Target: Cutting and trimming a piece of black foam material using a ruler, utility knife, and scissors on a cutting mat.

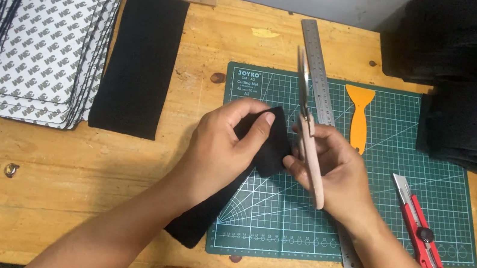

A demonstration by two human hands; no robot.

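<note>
Scissors (pixel 310 130) sit in your right hand (pixel 337 173), fingers wrapped shut around the pale handles, blades pointing away from you along the steel ruler (pixel 319 71). Whether the blades stand parted you cannot tell from this angle; they read as one thin line.

Your left hand (pixel 227 148) pinches the black felt strip (pixel 261 149), thumb on top and fingers curled beneath, clamped on its upper end. That end is lifted just off the green cutting mat (pixel 401 190), right beside the scissor pivot; the rest of the strip trails down past your wrist and lies over the mat's near left corner onto the wooden table (pixel 79 193).

The strip looks soft and light, limp enough to droop under its own weight, with a slightly fuzzy face that should not slip between your fingers. It will likely fold or twist if you hold it only at a tip, so a grip close to the cutting edge, as you have now, probably keeps it taut and flat for the blades.

An orange scraper (pixel 361 116) lies on the mat beyond your right hand, and a red utility knife (pixel 421 229) rests near the mat's right edge. A wider black felt piece (pixel 138 61) and a stack of patterned backing sheets (pixel 50 38) lie at the left.
</note>
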